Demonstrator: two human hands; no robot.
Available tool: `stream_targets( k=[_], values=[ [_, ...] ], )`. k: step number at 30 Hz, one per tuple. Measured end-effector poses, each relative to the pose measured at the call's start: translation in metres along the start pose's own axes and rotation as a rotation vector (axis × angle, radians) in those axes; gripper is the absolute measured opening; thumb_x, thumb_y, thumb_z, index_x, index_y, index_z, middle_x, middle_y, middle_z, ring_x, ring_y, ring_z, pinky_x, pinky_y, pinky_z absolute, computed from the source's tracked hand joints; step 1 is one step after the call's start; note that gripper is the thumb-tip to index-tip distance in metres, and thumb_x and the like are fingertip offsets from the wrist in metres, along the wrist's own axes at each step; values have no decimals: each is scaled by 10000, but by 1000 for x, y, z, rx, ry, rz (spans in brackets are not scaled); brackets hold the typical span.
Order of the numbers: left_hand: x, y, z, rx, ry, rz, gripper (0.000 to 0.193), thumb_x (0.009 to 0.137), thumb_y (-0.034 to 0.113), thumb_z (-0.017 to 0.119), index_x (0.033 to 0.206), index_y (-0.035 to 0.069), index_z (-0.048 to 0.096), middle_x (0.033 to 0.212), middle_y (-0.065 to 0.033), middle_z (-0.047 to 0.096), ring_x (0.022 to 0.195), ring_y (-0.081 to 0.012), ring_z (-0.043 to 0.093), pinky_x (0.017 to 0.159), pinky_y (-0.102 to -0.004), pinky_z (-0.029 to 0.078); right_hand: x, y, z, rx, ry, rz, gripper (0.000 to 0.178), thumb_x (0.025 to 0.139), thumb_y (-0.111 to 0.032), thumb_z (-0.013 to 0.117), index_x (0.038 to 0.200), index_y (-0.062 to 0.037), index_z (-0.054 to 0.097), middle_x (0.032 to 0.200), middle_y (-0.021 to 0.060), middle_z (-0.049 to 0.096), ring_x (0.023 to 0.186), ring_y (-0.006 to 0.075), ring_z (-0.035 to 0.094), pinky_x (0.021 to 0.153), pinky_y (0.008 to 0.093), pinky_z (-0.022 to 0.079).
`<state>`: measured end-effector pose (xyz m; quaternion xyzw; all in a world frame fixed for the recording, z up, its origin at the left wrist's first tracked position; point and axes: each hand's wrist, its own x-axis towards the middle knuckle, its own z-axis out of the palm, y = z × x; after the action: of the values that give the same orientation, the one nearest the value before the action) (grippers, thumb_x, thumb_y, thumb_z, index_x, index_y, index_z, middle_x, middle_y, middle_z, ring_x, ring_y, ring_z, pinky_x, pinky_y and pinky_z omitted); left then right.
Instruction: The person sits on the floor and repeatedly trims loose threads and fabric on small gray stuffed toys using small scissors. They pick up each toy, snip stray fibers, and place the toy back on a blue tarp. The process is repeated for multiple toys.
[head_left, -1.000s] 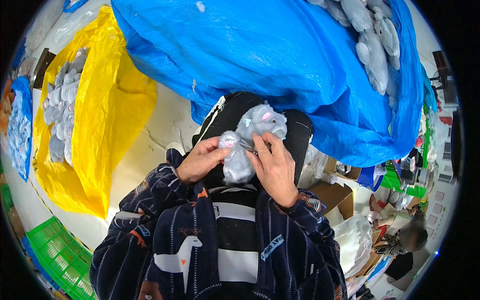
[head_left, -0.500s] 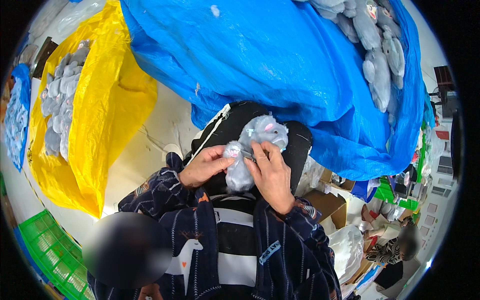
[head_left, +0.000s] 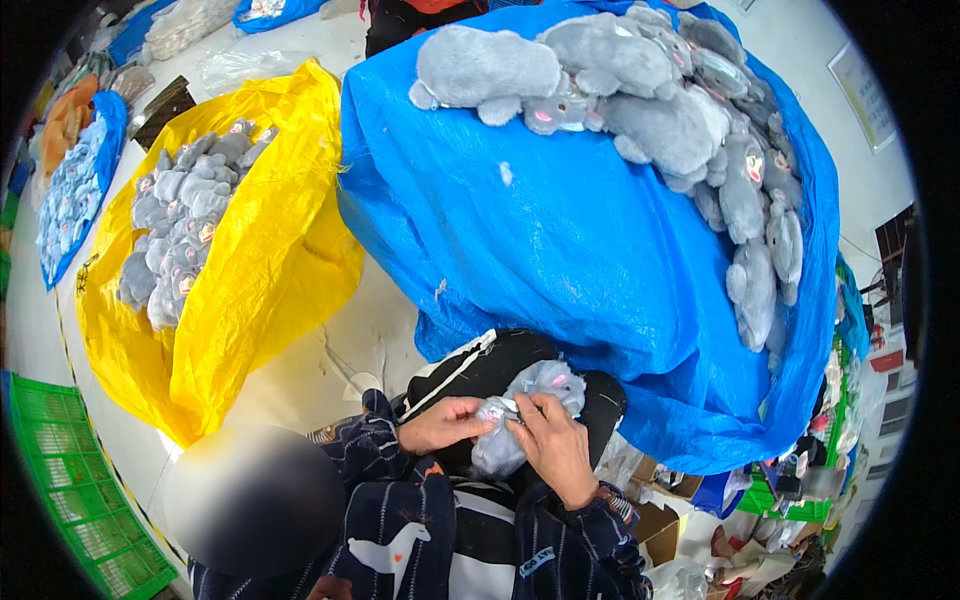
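A grey plush toy with pink details lies across my black-trousered lap. One fluffy part sits between my hands, while another part with a pink ear rests farther off, toward the knees. My left hand pinches the near part's left side between thumb and fingers. From the right, my right hand grips the plush around its middle, where the two parts meet. Its fingertips are bent down into the fur, and whether they also hold something small is hidden.
A big blue sack with grey plush toys at its top stands ahead. To the left is a yellow sack of smaller grey plush pieces. Green crates stand far left, cardboard boxes at right. Someone's dark-clad legs show at the top.
The view has tilted up, so the sacks, my lap and hands appear lower, and more of the blue sack's plush toys shows. Both hands keep hold of the plush toy.
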<state>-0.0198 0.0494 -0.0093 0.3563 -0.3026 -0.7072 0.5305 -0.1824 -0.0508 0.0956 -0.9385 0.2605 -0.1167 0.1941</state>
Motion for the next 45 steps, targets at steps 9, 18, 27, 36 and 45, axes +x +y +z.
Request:
stream_targets(
  k=[9, 18, 27, 36, 45],
  values=[
    [5, 6, 3, 43, -19, 14, 222, 948, 208, 548, 1086, 40, 593, 890, 36, 580, 778, -34, 493, 687, -209, 418, -13, 3, 30, 532, 180, 157, 274, 810, -91, 664, 1057, 5, 594, 887, 114, 585, 780, 234, 596, 684, 315, 479],
    [5, -6, 0, 108, -8, 84, 145, 939, 156, 555, 1015, 38, 591, 835, 34, 559, 768, -43, 504, 690, -207, 419, -2, -4, 29, 200, 119, -1, 307, 651, 13, 701, 943, -34, 618, 846, 102, 594, 726, 255, 616, 629, 324, 486],
    [6, 0, 2, 50, 1, 29, 145, 936, 153, 560, 1015, 36, 594, 835, 34, 563, 743, -38, 499, 672, -208, 418, -13, 2, 53, 702, 253, 408, 101, 834, -86, 644, 878, -32, 571, 704, 43, 567, 595, 182, 565, 533, 281, 435],
    [6, -2, -3, -2, -29, 0, 183, 937, 172, 563, 1062, 43, 598, 896, 35, 594, 788, -37, 521, 690, -207, 431, -18, 0, 28, 1132, 100, 516, 192, 916, -208, 592, 818, -50, 543, 700, 1, 532, 544, 69, 473, 471, 218, 355],
    [6, 0, 1, 11, 50, 19, 144, 916, 132, 588, 1038, 55, 583, 863, 52, 570, 776, -22, 505, 684, -206, 438, -5, -2, 53, 636, 268, 351, 122, 840, -115, 649, 818, -27, 566, 659, 31, 532, 556, 182, 521, 506, 292, 409]
  ],
)
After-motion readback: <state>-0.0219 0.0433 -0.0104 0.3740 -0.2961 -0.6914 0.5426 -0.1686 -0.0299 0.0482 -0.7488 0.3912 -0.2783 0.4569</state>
